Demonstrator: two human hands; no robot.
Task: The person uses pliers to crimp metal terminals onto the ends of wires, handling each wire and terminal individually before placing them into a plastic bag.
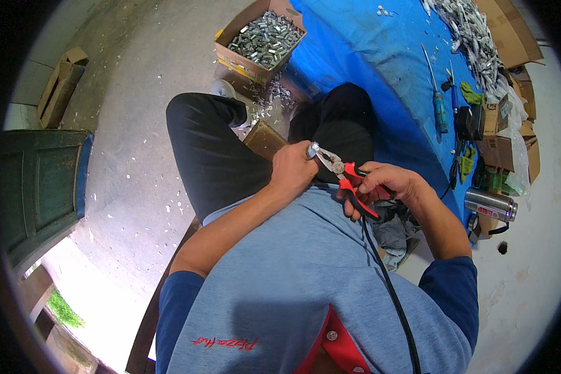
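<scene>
My left hand (293, 167) is closed around a small metal part (312, 150), its shiny end showing past the thumb and forefinger. In my right hand (384, 183) are pliers (339, 168) with red and black handles, their jaws pointing at that part and meeting its end. The handles stand somewhat apart. Whether the jaw tips grip the metal is too small to tell. Both hands are over my lap. Beyond my knees a cardboard box (248, 70) holds many small metal pieces (267, 39).
A blue sheet (383, 61) at the right carries a screwdriver (439, 110), a soldering iron (454, 96), green cloths, a heap of pale parts (470, 37) and a steel flask (490, 204). Scraps litter the floor (135, 140) and a black cable (395, 299) crosses my shirt.
</scene>
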